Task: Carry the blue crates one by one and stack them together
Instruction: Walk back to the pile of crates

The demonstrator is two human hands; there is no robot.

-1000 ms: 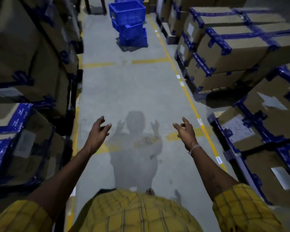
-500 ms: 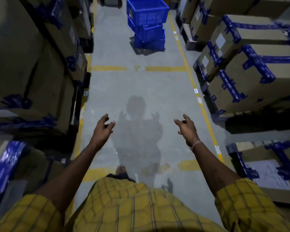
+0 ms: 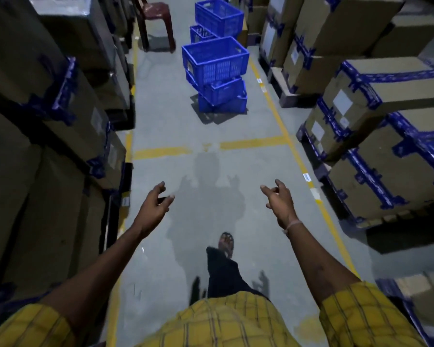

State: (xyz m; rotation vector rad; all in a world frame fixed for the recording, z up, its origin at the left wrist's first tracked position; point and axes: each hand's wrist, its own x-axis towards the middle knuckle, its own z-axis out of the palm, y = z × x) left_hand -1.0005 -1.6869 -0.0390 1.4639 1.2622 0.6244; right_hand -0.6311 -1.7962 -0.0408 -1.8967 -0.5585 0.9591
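Left hand (image 3: 153, 209) and right hand (image 3: 278, 200) loosely spread, empty. Blue crate stack (image 3: 217, 76) mid-aisle on the floor (image 3: 173, 126), top crate skewed; careless lift could topple it.

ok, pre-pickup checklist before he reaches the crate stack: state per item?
1. Left hand free: ok, fingers loosely spread, holding nothing.
2. Right hand free: ok, holding nothing.
3. Aisle floor up to the stack unobstructed: ok.
4. Top crate seated squarely: not ok, it sits skewed on the lower crates.
5. Top crate empty: cannot tell, its inside is not visible.
6. Within reach: not ok, the stack lies beyond the yellow cross line, well ahead of both hands.
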